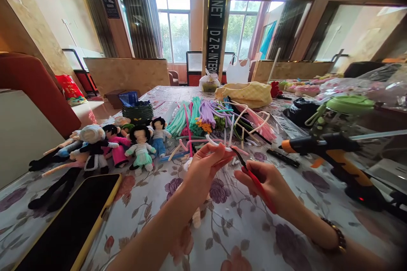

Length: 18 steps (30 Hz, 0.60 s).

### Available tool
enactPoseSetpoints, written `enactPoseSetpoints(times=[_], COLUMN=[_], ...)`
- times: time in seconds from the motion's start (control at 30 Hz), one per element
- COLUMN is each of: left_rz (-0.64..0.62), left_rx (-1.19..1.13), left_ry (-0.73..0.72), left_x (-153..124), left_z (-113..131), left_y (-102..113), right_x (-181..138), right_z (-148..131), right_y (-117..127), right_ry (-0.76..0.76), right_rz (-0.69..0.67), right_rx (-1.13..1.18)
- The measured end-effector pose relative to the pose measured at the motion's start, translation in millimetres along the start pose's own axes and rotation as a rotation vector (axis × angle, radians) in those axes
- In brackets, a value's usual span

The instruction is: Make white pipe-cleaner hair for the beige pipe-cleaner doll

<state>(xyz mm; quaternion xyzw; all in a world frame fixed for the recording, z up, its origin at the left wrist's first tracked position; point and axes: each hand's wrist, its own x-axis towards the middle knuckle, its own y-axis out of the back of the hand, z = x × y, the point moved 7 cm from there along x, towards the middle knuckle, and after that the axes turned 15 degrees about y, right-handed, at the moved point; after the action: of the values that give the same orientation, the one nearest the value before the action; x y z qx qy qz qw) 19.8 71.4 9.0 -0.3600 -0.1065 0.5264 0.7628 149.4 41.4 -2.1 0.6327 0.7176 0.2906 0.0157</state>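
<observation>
Between the fingers of my left hand [208, 163] is a white pipe cleaner [212, 140], pinched near its end. My right hand [265, 180] grips red-handled cutting pliers [257, 183], whose dark jaws meet the white pipe cleaner just right of my left fingertips. Whether the jaws are fully closed is too small to tell. Behind my hands lie bundles of coloured pipe cleaners [208, 112] in mint, lilac, pink and other colours. A small pale piece [196, 218] rests on the cloth, partly hidden by my left forearm.
Several pipe-cleaner dolls [140, 146] stand and lie at left, by a phone [73, 220] and a dark green basket [137, 112]. A hot glue gun [337, 156] with a lit red light is at right, near a green-lidded bottle [348, 103]. A black pen-like object [282, 158] lies between.
</observation>
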Motion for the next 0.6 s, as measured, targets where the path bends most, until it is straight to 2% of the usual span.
enactPoseSetpoints(times=[0.17,0.6], left_rz=[0.024,0.052], left_rx=[0.006,0.018], left_ry=[-0.004,0.02], left_x=[-1.2,0.3], left_z=[1.5,-3.3], left_y=[0.7,4.8], right_x=[-0.5,-0.1], right_z=[-4.2,2.1], right_y=[-5.2,-1.1], right_ry=[0.002,0.078], right_rz=[-0.04,-0.03], right_rx=[0.093,-0.043])
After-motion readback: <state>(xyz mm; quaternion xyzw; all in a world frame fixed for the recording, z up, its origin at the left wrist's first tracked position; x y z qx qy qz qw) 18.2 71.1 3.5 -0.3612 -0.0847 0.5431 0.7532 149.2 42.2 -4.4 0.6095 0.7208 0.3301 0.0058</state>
